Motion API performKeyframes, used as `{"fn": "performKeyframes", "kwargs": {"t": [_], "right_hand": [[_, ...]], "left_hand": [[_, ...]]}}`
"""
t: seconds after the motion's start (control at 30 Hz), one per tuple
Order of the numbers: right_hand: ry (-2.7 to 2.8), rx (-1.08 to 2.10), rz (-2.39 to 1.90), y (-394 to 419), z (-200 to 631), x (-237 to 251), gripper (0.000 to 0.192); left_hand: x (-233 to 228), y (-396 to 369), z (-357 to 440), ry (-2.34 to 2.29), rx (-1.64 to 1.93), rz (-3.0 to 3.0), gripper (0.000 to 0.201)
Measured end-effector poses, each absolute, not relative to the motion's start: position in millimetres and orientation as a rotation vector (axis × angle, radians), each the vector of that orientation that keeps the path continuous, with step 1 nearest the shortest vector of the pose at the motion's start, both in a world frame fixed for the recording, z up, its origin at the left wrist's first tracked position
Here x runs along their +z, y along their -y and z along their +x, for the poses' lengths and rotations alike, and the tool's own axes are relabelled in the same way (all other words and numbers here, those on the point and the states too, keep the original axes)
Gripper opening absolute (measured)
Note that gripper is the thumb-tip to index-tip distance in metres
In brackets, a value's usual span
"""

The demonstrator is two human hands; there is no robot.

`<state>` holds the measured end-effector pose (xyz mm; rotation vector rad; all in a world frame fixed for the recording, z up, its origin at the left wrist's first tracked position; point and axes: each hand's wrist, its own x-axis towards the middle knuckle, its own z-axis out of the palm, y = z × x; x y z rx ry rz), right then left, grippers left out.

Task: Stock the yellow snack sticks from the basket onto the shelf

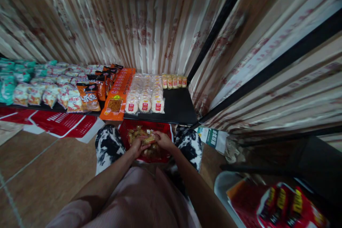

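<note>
Below, at about 6 o'clock from the shelf's front edge, both hands are seen inside a red basket [125,131] that sits between the person's black-and-white patterned knees. The left hand [138,147] is curled over the small wrapped snacks [133,132] heaped in the basket, its fingers bent and touching them; whether anything is truly gripped by it cannot be told. The right hand [162,140] is closed loosely around one small yellowish packet [149,139], which is held at 9 o'clock of that hand, just beside the left fingers.

On the black shelf [177,108], at 12 o'clock from the basket, rows of round white cakes [145,94] in clear wrappers are laid out, with small yellow packs [173,81] at 1 o'clock behind them. A long orange packet [119,96] lies at 11 o'clock, and orange, white and teal snack bags [53,89] run on toward 10 o'clock. Striped curtains are hung behind the shelf.
</note>
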<state>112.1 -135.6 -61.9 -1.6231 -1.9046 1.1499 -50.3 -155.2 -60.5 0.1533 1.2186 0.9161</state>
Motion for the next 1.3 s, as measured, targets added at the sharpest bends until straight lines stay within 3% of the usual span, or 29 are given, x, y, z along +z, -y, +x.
{"fn": "performKeyframes", "kwargs": {"t": [0.23, 0.67, 0.97, 1.3], "right_hand": [[1.841, 1.15, -1.67, 129.3, 113.7, -57.2, 0.027], [1.817, 1.122, -1.684, 122.6, 124.2, -42.4, 0.022], [1.867, 1.057, -1.726, 120.8, 130.5, -20.9, 0.026], [1.912, 0.94, -1.762, 114.9, 142.2, -13.6, 0.04]], "left_hand": [[-56.1, 157.2, -44.8, -1.222, 0.885, 0.153, 0.006], [-46.7, 166.7, -33.6, -1.146, 0.828, 0.449, 0.014], [-44.4, 166.3, -22.5, -1.112, 0.753, 0.513, 0.027], [-27.7, 160.6, -12.6, -1.068, 0.747, 0.501, 0.017]]}}
